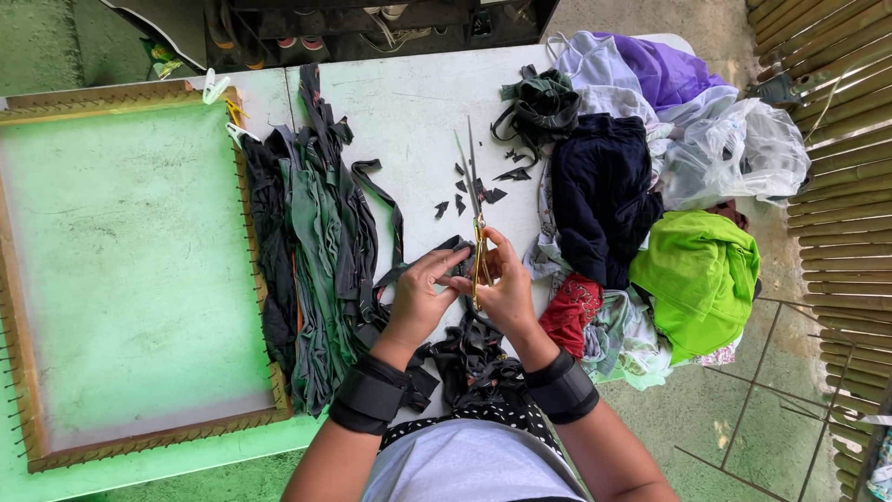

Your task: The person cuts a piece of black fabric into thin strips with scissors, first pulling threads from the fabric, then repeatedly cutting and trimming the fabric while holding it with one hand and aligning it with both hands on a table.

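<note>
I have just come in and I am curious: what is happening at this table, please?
A person is cutting dark cloth at a white table. The right hand holds gold-handled scissors, blades open and pointing away, while the left hand holds a dark fabric strip at the blades. Small dark scraps lie ahead of the blades. Cut strips are piled to the left beside a wooden frame with nails along its edge, and a heap of mixed clothes sits on the right.
</note>
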